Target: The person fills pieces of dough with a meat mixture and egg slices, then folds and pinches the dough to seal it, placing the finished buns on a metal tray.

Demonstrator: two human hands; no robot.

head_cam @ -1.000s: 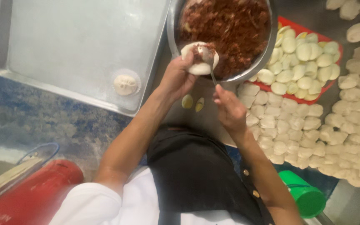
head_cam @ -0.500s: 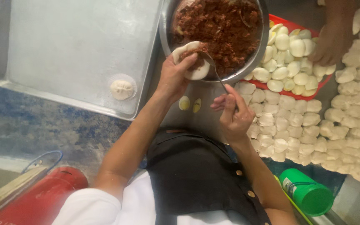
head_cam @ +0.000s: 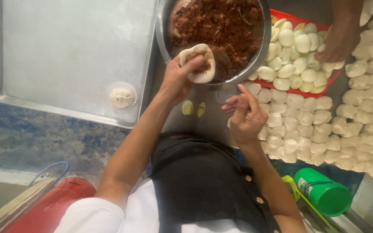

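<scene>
— Head view: where is the dough round?

— The dough round (head_cam: 198,63) sits cupped in the left hand (head_cam: 178,77), fingers curled under it and thumb pressed on top, at the near rim of the metal bowl (head_cam: 255,60). The right hand (head_cam: 244,114) is apart from it, lower and to the right, holding nothing I can make out, fingers loosely bent with one raised.

— How does the round look?

— Pale, flattened, edges cupped upward, with a dab of brown filling (head_cam: 221,21) in its middle, the same as fills the bowl.

— And around it?

— Two egg halves (head_cam: 194,108) lie on the steel table between the hands. A closed bun (head_cam: 121,97) rests on the big metal tray (head_cam: 65,47). Rows of dough pieces (head_cam: 307,125) cover the right side; a red tray (head_cam: 298,91) holds peeled eggs, where another person's hand (head_cam: 337,41) reaches. A green cup (head_cam: 324,192) lies near.
</scene>
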